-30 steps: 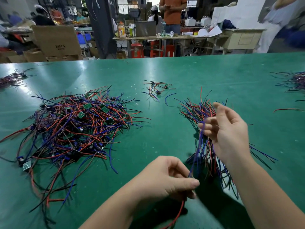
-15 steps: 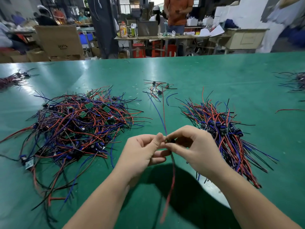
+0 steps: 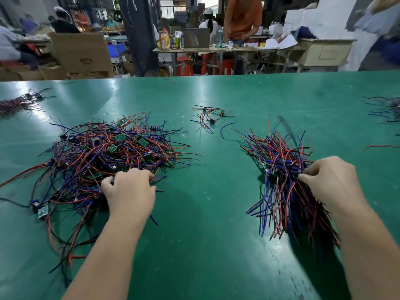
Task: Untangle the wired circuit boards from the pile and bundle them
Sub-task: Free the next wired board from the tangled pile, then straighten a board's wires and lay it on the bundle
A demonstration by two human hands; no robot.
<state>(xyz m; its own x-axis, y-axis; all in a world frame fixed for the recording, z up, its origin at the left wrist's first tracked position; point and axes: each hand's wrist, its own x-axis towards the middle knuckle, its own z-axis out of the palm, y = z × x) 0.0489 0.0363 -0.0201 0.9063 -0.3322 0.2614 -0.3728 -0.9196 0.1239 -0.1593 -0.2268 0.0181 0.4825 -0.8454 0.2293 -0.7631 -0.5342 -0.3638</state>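
A tangled pile (image 3: 104, 159) of small green circuit boards with red, blue and black wires lies on the left of the green table (image 3: 216, 213). My left hand (image 3: 129, 189) sits at the pile's near right edge, fingers curled down into the wires. On the right lies an aligned bundle (image 3: 281, 176) of wired boards, wires running toward me. My right hand (image 3: 331, 182) is at the bundle's right side, its fingertips pinching at the boards in the bundle's middle.
A few loose wired boards (image 3: 210, 118) lie further back in the middle. More wire heaps sit at the far left (image 3: 19, 102) and far right (image 3: 387, 109) edges. A single red wire (image 3: 381, 146) lies at the right. Beyond the table, people work at desks and cardboard boxes.
My hands were together in the middle holding one wired board. They have moved apart: the left to the tangled pile, the right to the aligned bundle.
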